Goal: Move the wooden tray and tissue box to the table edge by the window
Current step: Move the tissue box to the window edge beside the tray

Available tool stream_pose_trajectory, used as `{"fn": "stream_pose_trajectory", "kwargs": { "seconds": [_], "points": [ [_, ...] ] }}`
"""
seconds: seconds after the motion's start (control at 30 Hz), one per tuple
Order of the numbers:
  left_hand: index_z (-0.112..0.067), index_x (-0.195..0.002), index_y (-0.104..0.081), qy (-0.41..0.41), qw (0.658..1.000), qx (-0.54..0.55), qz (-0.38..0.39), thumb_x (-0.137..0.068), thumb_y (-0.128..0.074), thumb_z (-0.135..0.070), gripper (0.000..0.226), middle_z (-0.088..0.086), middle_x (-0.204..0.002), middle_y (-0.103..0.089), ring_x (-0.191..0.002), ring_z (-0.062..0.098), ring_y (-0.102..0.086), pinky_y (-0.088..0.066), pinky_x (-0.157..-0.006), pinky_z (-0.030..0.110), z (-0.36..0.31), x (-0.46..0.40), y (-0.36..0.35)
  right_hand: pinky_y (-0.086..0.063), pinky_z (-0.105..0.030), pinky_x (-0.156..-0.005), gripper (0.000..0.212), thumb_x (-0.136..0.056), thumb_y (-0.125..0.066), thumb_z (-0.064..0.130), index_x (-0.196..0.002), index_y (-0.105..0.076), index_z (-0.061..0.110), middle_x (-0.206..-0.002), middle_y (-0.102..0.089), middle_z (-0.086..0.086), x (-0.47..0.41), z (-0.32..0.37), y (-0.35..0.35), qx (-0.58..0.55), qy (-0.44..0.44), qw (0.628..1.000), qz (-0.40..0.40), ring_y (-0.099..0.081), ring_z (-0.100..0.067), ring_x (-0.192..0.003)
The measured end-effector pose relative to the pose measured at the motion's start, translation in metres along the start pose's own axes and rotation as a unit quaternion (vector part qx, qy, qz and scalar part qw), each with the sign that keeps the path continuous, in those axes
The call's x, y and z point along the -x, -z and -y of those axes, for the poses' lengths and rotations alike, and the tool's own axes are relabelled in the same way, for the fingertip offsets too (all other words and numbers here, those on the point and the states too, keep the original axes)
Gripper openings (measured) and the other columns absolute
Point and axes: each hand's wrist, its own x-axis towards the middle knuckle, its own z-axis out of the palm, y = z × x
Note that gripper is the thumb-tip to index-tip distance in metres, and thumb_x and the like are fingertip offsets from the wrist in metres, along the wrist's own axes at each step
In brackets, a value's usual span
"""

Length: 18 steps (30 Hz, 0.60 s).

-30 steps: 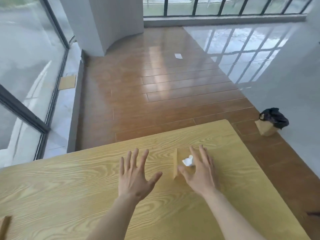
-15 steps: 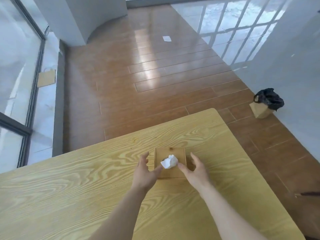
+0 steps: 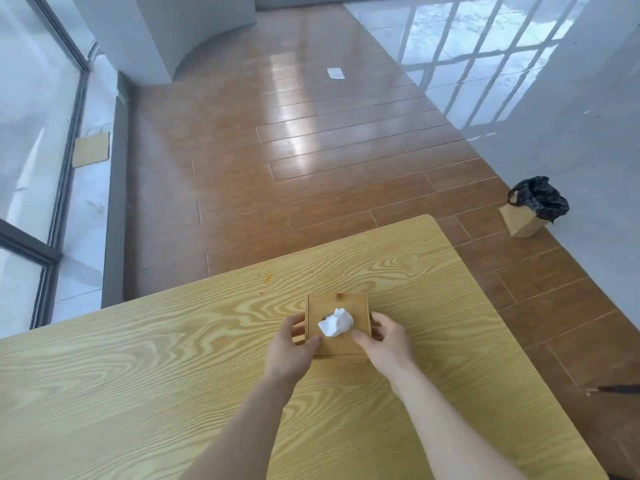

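Observation:
A small square wooden tissue box [image 3: 337, 306] stands on the yellow wood-grain table [image 3: 138, 375], right of the table's middle, with a white tissue [image 3: 336, 322] poking from its top. My left hand [image 3: 292, 348] clasps the box's left side, thumb on its top near edge. On the box's right side my right hand [image 3: 384, 341] grips likewise, thumb by the tissue. The wooden tray is not in view.
Tall windows [image 3: 31, 133] run along the left, beyond the table's left end. A paper-bag bin with a black liner [image 3: 533, 209] stands on the brown plank floor at the right. A scrap of paper [image 3: 335, 73] lies far off on the floor.
Both hands have closed in from open, spread poses onto the two sides of the tissue box. The camera has tipped down and shifted, so the box sits more centrally.

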Motion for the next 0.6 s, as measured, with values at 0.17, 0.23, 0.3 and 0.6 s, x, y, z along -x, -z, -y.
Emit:
{"fn": "stream_pose_trajectory", "kwargs": {
  "seconds": [0.17,0.23,0.3,0.6],
  "points": [
    [-0.037,-0.132,-0.055,-0.003,1.0,0.011,-0.01,-0.089,-0.071,-0.022,0.049,-0.01,-0.121,-0.062,-0.097,0.006,-0.067,-0.048,-0.068,0.022,0.005,0.011,0.025,-0.052,-0.037,-0.099,0.065,-0.082,-0.081,0.035,-0.14,-0.055,0.024,-0.119,-0.067,0.002,0.014,0.01,-0.018,0.011,0.017,1.0,0.003,-0.062,-0.014,-0.112],
    [-0.037,-0.132,-0.055,-0.007,1.0,0.011,-0.017,-0.089,-0.071,-0.023,0.049,-0.01,-0.121,-0.062,-0.097,0.007,-0.067,-0.048,-0.068,0.023,0.007,0.017,0.043,-0.052,-0.039,-0.101,0.067,-0.082,-0.081,0.037,-0.141,-0.054,0.024,-0.121,-0.066,0.001,0.022,0.017,-0.032,0.018,0.022,1.0,0.011,-0.061,-0.015,-0.114],
    [-0.036,-0.134,-0.054,-0.008,0.999,0.022,-0.027,-0.089,-0.071,-0.024,0.05,-0.009,-0.122,-0.061,-0.097,0.008,-0.067,-0.049,-0.069,0.024,0.011,0.022,0.064,-0.052,-0.04,-0.101,0.069,-0.081,-0.081,0.038,-0.142,-0.053,0.024,-0.122,-0.066,0.001,0.031,0.027,-0.049,0.023,0.032,0.999,0.019,-0.061,-0.016,-0.115],
    [-0.028,-0.138,-0.053,-0.02,0.994,0.082,-0.075,-0.091,-0.069,-0.016,0.052,-0.003,-0.124,-0.061,-0.094,0.004,-0.065,-0.045,-0.066,0.017,0.046,0.046,0.203,-0.046,-0.028,-0.086,0.062,-0.084,-0.081,0.034,-0.139,-0.055,0.022,-0.097,-0.057,0.014,0.097,0.091,-0.169,0.053,0.087,0.993,0.059,-0.059,-0.008,-0.094]
  ]
}}
